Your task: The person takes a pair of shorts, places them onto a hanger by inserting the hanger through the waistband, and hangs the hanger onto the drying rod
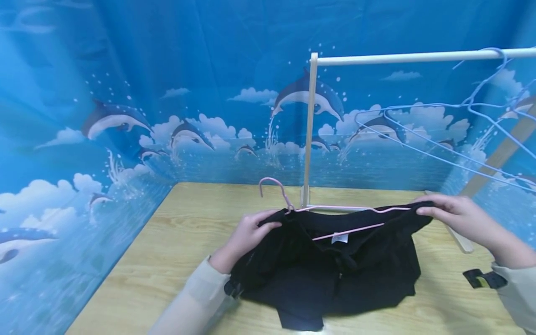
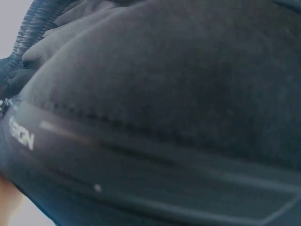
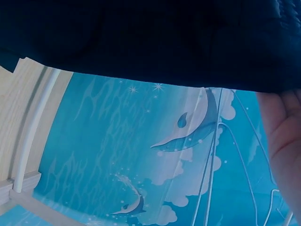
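Note:
Between both hands, black shorts (image 1: 331, 284) are held up by the waistband, with the waist opening facing up and a white label (image 1: 339, 238) inside. A pink hanger (image 1: 347, 231) runs within the opening, its hook standing out at the left corner. My left hand (image 1: 244, 235) pinches the left end of the waistband beside the hook. The right hand (image 1: 465, 216) grips the waistband's other end, thumb on the near side. In the left wrist view, black fabric (image 2: 164, 84) with pale lettering fills nearly everything. Dark cloth (image 3: 141, 42) also hangs across the right wrist view, above the palm.
Beyond the shorts stands a wooden rack (image 1: 311, 130) with a pale top rail (image 1: 398, 58). Blue hangers (image 1: 471, 100) hang from the rail at the right. Underneath is a wood-grain table (image 1: 176, 232), and a blue dolphin-print curtain (image 1: 217, 60) encloses the back and sides.

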`<state>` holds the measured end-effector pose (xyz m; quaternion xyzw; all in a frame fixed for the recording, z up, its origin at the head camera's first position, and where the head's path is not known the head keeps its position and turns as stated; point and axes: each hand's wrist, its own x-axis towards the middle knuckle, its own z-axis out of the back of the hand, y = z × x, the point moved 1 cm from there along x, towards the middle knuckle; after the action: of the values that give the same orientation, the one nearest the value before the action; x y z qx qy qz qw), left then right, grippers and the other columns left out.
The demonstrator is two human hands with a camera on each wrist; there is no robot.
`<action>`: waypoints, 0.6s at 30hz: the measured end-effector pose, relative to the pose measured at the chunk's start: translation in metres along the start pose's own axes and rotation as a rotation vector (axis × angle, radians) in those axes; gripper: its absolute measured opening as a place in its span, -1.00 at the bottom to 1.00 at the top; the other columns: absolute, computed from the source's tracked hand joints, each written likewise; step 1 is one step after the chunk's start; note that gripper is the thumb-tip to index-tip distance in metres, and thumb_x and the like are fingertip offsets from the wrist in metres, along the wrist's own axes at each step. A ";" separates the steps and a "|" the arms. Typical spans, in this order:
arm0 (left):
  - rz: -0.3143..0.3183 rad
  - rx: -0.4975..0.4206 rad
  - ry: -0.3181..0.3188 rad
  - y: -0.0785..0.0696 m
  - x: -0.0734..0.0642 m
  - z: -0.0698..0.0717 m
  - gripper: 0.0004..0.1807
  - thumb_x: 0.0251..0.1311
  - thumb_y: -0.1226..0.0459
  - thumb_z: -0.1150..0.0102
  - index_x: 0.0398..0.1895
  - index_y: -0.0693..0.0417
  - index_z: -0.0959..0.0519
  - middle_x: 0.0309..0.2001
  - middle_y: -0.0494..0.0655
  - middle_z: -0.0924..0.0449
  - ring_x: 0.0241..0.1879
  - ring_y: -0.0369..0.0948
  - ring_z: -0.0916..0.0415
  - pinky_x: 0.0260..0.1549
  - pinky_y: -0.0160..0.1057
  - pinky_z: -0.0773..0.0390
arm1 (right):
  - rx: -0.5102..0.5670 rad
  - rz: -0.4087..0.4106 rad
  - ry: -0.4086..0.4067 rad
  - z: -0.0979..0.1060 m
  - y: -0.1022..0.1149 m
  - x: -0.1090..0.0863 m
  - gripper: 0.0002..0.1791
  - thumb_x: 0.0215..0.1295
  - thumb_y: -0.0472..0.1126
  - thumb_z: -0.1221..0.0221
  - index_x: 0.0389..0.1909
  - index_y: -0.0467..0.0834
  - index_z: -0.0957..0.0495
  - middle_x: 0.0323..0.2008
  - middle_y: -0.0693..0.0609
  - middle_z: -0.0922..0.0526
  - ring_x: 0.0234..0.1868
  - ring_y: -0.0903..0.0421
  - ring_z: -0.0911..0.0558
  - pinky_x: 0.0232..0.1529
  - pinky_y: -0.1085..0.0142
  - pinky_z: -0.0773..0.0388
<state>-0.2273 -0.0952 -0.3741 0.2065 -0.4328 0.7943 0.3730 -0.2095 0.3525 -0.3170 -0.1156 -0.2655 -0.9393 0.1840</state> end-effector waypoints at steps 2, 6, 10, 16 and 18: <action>-0.005 0.002 0.001 0.000 0.000 0.000 -0.73 0.13 0.46 -0.28 -0.07 0.32 -0.65 -0.13 0.15 -0.71 -0.12 -0.01 -0.69 -0.08 -0.19 -0.67 | -0.007 0.009 0.002 0.000 0.002 0.001 -0.76 0.32 -0.23 -0.21 -0.06 -0.25 -0.62 -0.17 0.57 -0.51 -0.22 0.69 -0.41 -0.38 0.64 -0.43; 0.003 -0.004 0.014 0.000 0.002 0.000 -0.72 0.13 0.46 -0.28 -0.06 0.31 -0.65 -0.11 0.16 -0.71 -0.11 0.00 -0.68 -0.07 -0.18 -0.66 | -0.045 0.013 0.003 0.002 0.009 0.003 -0.76 0.33 -0.23 -0.21 -0.06 -0.25 -0.63 -0.17 -0.04 -0.71 -0.27 0.66 -0.43 -0.40 0.60 -0.46; -0.009 0.011 0.052 -0.001 0.002 -0.001 -0.73 0.16 0.45 -0.26 -0.05 0.30 -0.65 -0.11 0.15 -0.71 -0.09 -0.02 -0.68 -0.07 -0.21 -0.66 | -0.083 0.025 0.012 0.005 0.018 0.004 -0.76 0.35 -0.23 -0.18 -0.04 -0.25 -0.62 -0.41 -0.06 -0.65 -0.44 0.52 -0.40 -0.48 0.50 -0.37; -0.030 0.018 0.082 -0.001 0.003 -0.005 -0.73 0.17 0.44 -0.25 -0.04 0.29 -0.65 -0.11 0.14 -0.71 -0.08 -0.03 -0.68 -0.06 -0.24 -0.65 | -0.086 0.072 0.037 0.006 0.034 0.006 -0.74 0.38 -0.22 -0.15 0.00 -0.23 -0.60 -0.64 0.19 -0.21 -0.65 0.33 -0.17 -0.51 0.40 -0.17; -0.015 0.011 0.070 -0.002 0.003 -0.005 -0.73 0.18 0.44 -0.24 -0.04 0.29 -0.64 -0.11 0.14 -0.71 -0.08 -0.02 -0.68 -0.05 -0.23 -0.65 | -0.093 0.084 0.033 0.005 0.039 0.006 -0.75 0.38 -0.22 -0.16 -0.01 -0.22 -0.61 -0.63 0.19 -0.20 -0.68 0.33 -0.13 -0.52 0.41 -0.18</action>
<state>-0.2276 -0.0890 -0.3741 0.1837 -0.4133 0.8008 0.3926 -0.1985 0.3231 -0.2930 -0.1198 -0.2136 -0.9438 0.2221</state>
